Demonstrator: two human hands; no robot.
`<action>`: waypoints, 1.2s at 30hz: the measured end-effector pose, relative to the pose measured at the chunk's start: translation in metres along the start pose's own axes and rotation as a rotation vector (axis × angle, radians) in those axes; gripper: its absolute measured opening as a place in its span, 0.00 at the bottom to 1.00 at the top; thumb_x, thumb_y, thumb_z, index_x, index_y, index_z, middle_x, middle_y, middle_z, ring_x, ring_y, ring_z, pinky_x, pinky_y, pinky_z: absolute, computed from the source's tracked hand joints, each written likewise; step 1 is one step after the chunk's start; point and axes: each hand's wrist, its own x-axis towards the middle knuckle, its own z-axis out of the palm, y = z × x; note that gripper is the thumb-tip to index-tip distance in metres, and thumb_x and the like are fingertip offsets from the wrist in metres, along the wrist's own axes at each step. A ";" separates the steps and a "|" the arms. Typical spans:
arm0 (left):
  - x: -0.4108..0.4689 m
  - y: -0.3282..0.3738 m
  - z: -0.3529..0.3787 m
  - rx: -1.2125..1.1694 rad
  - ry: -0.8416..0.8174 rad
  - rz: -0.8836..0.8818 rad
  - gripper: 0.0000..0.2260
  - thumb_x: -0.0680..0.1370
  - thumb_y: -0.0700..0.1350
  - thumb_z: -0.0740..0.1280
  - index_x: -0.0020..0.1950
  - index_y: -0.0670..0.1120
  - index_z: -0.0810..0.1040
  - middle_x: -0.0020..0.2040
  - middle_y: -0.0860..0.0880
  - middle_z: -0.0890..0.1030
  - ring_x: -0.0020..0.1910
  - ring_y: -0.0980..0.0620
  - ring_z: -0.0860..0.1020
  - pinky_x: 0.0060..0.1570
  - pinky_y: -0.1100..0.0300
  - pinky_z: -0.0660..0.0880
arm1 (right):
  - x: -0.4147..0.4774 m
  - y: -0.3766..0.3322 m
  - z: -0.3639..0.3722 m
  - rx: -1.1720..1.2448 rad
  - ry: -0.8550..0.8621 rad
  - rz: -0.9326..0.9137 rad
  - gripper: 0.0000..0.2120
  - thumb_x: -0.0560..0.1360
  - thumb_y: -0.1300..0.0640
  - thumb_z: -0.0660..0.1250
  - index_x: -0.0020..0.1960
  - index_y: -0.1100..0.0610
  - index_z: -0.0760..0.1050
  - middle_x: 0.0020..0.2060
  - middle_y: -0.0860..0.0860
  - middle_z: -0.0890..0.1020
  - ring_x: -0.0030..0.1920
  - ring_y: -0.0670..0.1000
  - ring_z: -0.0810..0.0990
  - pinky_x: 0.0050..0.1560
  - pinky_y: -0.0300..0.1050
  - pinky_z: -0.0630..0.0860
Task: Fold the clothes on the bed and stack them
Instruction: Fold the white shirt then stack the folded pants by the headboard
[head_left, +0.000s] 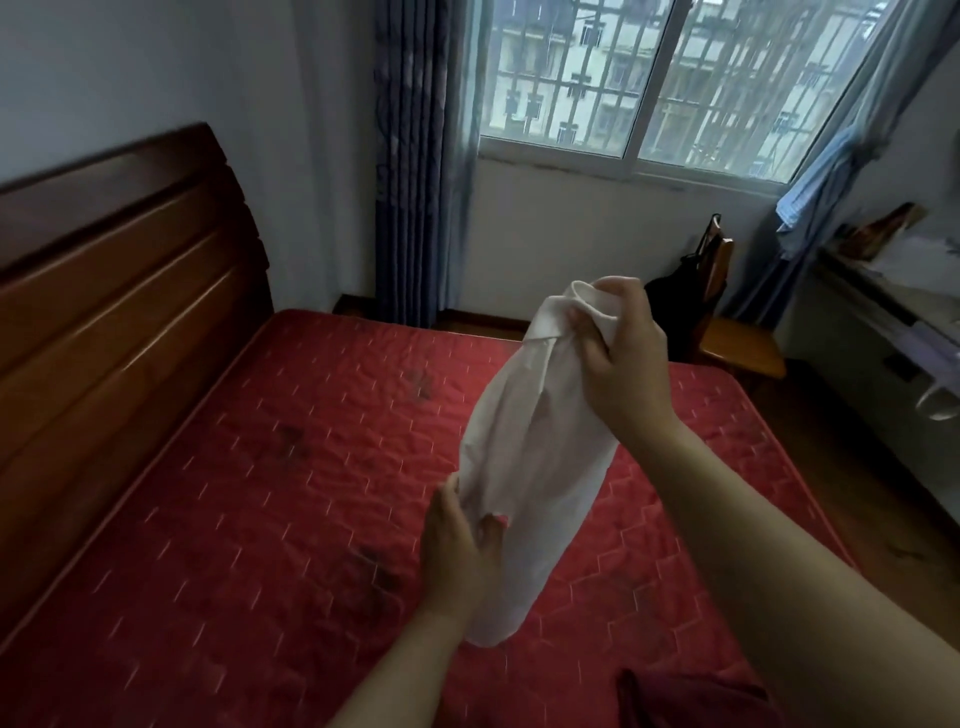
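White cloth (535, 457): we hold it in the air over the middle of the mattress (260, 493), hanging lengthwise; we cannot tell whether its lower end touches the surface.
Right hand (618, 353): raised, fingers curled, gripping the cloth's bunched top end.
Left hand (457, 545): lower, pinching the cloth's left edge between thumb and fingers.
Red cloth (691, 696): dark, at the near edge of the mattress, partly cut off.
Headboard (119, 270): wooden, along the left edge.
Chair (737, 348): wooden, beyond the far right corner, a dark bag (675, 296) hung on it.
Window (649, 88): barred, behind the far edge; curtain (410, 156) beside it.
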 end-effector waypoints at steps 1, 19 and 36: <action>0.003 -0.003 -0.003 0.027 0.001 0.029 0.15 0.73 0.39 0.67 0.57 0.51 0.70 0.52 0.54 0.76 0.52 0.51 0.76 0.48 0.57 0.75 | 0.002 0.002 -0.003 0.004 0.010 0.014 0.10 0.77 0.58 0.65 0.55 0.60 0.70 0.41 0.40 0.73 0.42 0.31 0.73 0.40 0.23 0.66; -0.014 0.008 -0.119 0.066 -0.022 0.095 0.10 0.77 0.53 0.64 0.41 0.48 0.72 0.30 0.50 0.74 0.29 0.60 0.71 0.29 0.67 0.67 | -0.022 0.035 -0.023 0.077 0.160 0.279 0.10 0.72 0.51 0.68 0.51 0.52 0.71 0.40 0.37 0.76 0.41 0.29 0.74 0.39 0.22 0.66; -0.134 0.004 -0.346 0.163 -0.145 0.162 0.19 0.73 0.64 0.64 0.35 0.49 0.77 0.28 0.48 0.74 0.27 0.59 0.70 0.29 0.61 0.68 | -0.162 -0.150 -0.014 0.073 0.220 0.308 0.12 0.73 0.50 0.65 0.53 0.55 0.72 0.41 0.37 0.74 0.40 0.34 0.73 0.40 0.24 0.65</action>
